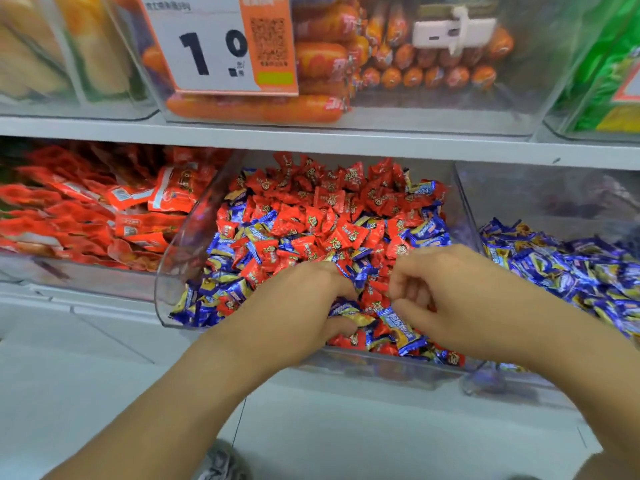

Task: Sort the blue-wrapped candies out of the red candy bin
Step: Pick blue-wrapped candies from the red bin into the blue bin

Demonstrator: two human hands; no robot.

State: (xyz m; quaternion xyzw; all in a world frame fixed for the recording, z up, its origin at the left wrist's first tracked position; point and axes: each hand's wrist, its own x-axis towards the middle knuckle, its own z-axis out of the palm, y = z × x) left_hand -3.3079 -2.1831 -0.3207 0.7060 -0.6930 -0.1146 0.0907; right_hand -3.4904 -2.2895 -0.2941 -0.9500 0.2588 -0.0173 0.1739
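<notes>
Both hands are in the front of the red bin [194, 237]. Left hand [304, 306] grips several blue candies [346, 311]; right hand [446, 296] has curled fingers, contents not discernible. Many blue candies remain throughout. Recommended: take blue wrappers only, leave red candies [346, 233] behind, and empty into the blue bin [561, 268] to the right.

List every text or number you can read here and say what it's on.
"1.0": price tag on the sausage bin.
Small print and QR code on that tag: too blurred to read.
Candy wrappers: printing blurred, unreadable.
Red packets on the left: unreadable.
</notes>
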